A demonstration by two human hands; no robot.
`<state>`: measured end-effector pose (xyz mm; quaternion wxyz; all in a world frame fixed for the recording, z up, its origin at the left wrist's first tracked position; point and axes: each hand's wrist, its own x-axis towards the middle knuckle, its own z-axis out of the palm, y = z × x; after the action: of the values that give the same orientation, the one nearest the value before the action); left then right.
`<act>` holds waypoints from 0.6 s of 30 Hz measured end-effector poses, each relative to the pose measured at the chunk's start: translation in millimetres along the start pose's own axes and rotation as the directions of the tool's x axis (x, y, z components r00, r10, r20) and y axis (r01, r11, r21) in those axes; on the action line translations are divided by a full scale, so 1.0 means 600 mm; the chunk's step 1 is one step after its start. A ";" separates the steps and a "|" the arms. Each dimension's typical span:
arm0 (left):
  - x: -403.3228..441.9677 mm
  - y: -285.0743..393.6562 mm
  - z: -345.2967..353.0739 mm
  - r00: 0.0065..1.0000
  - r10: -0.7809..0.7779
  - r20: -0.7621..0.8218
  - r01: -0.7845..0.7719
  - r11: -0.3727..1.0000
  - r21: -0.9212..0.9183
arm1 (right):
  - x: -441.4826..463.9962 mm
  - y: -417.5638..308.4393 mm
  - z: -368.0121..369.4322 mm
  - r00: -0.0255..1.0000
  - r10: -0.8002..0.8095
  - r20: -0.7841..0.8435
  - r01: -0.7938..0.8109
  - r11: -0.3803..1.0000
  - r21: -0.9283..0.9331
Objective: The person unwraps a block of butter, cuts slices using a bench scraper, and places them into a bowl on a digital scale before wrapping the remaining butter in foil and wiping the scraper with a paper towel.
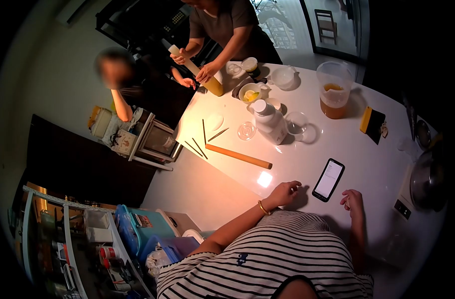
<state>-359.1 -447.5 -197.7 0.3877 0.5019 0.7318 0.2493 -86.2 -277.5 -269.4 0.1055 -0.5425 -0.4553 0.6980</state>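
A phone (328,180) with a lit white screen lies face up on the white table (287,154), between my two hands. On its left, my left hand (286,193), with a bangle on the wrist, rests at the table edge with fingers loosely bent and apart, holding nothing. To the right of the phone, my right hand (354,202) is half curled with its fingers apart and nothing visible in it. Neither hand touches the phone. A long orange-brown stick (239,156) lies further left, near several thin dark sticks (198,146).
Across the table a person's hands grip a long pale cylinder (192,67), yellowish at its lower end. A white bottle (270,122), a bowl with yellow pieces (251,93) and a pitcher of amber liquid (333,89) stand mid-table. A metal pot (427,179) is at right.
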 end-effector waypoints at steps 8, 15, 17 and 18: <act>0.000 0.001 0.006 0.999 0.041 -0.001 -0.041 0.998 -0.039 | -0.001 0.003 -0.003 0.999 -0.037 0.013 0.037 0.999 0.012; 0.005 -0.023 -0.017 0.990 0.016 -0.142 -0.023 0.999 -0.047 | -0.001 0.007 -0.003 1.000 -0.003 0.014 0.003 1.000 0.009; 0.016 -0.051 -0.072 0.917 -0.014 -0.398 0.024 1.000 0.019 | 0.002 0.004 -0.002 1.000 -0.010 0.009 0.010 1.000 0.025; 0.027 -0.086 -0.108 0.863 -0.045 -0.503 0.061 0.998 0.016 | 0.000 0.005 0.000 1.000 -0.015 -0.014 0.014 1.000 -0.009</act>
<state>-443.3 -449.9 -204.7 0.1830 0.4055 0.8248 0.3490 -85.1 -279.3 -271.4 0.1114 -0.5446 -0.4615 0.6914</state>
